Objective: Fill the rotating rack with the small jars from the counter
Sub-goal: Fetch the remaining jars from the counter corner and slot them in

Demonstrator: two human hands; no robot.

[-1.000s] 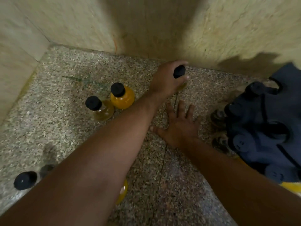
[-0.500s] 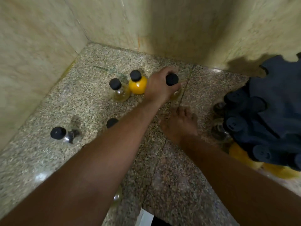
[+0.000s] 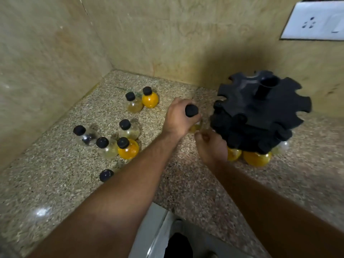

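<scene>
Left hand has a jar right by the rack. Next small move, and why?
Probably slide the jar rightward into a slot on the rack. The left hand grips it below its black cap, just short of the rack's edge, and the right hand waits beneath, seemingly to guide it.

Left hand (image 3: 178, 119): arm stretched forward, fingers closed around a small round glass jar with a black cap (image 3: 191, 110).
Right hand (image 3: 211, 148): just below it, fingers curled, knuckles up.

Single head view, looking steeply down at counter (image 3: 61, 183) corner, close; edges blurred, maybe wide-angle.
</scene>
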